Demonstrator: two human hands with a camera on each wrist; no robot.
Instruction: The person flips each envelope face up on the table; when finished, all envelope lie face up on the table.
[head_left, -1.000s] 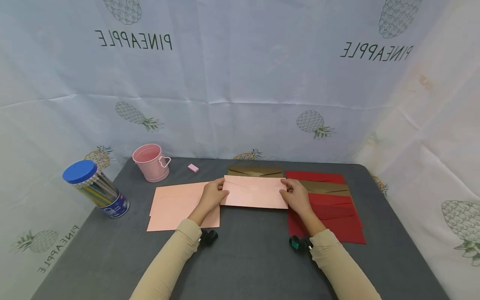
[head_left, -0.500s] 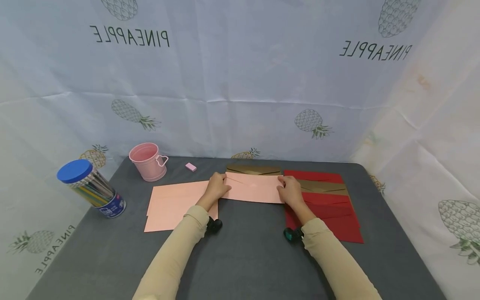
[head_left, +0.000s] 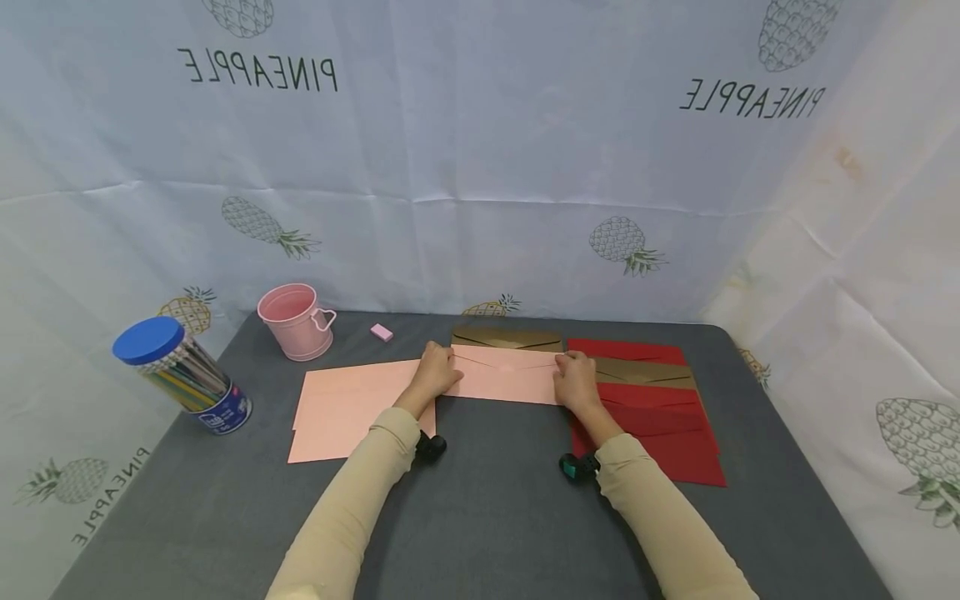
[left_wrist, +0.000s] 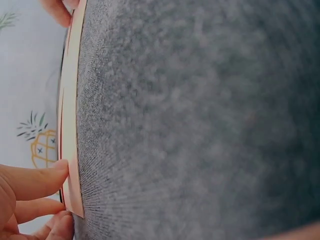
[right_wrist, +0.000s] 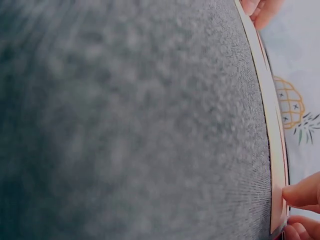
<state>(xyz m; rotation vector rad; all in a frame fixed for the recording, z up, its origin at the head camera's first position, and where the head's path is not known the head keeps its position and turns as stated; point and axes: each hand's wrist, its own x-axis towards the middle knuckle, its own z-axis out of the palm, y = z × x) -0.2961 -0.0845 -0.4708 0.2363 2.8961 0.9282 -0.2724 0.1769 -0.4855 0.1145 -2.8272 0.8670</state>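
Flat on the grey table point(head_left: 495, 500), pink envelope point(head_left: 506, 379) pinched at either end, left hand point(head_left: 437, 375) and right hand point(head_left: 576, 382) curled on its edges, red envelopes point(head_left: 660, 417) alongside

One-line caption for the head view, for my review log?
Both hands, left hand and right hand, hold a pink envelope by its ends on the grey table.

pink envelopes point(head_left: 504, 382) — 3+ | brown envelopes point(head_left: 507, 337) — 2 | bucket point(head_left: 292, 322) — 1 | eraser point(head_left: 381, 332) — 1 | pencil tub point(head_left: 183, 379) — 1
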